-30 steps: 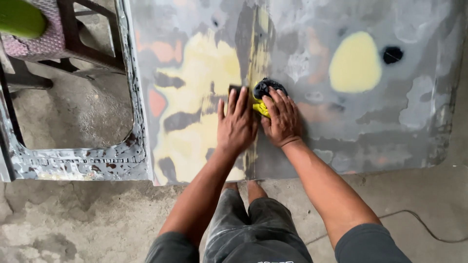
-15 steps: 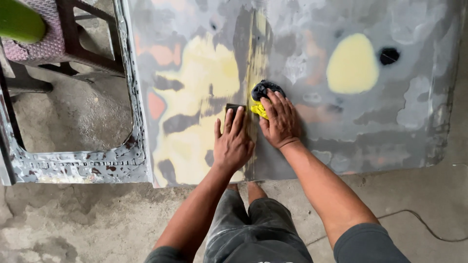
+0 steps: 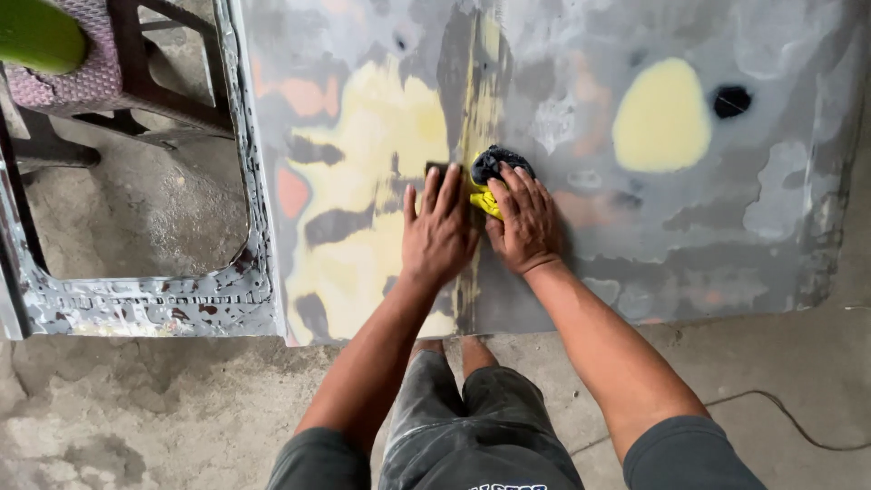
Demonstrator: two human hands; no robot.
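A grey car door panel [image 3: 689, 209] with yellow filler patches lies flat on the floor. My left hand [image 3: 439, 232] presses flat on a dark sanding block [image 3: 436, 169], fingers spread over it, on the large yellow filler patch [image 3: 376, 172]. Right beside it, my right hand [image 3: 521, 220] rests on a yellow and black cloth [image 3: 490, 172] bunched against the panel's centre crease. The two hands nearly touch. Most of the block is hidden under my palm.
The door's window opening [image 3: 127, 209] shows bare concrete at the left. A dark stool [image 3: 118, 63] with a woven seat stands at the top left, next to a green object [image 3: 36, 32]. A thin cable [image 3: 780, 417] runs over the floor at the lower right.
My left hand with the sanding block has slid down the panel toward me and back up a little. My right hand has stayed on the cloth.
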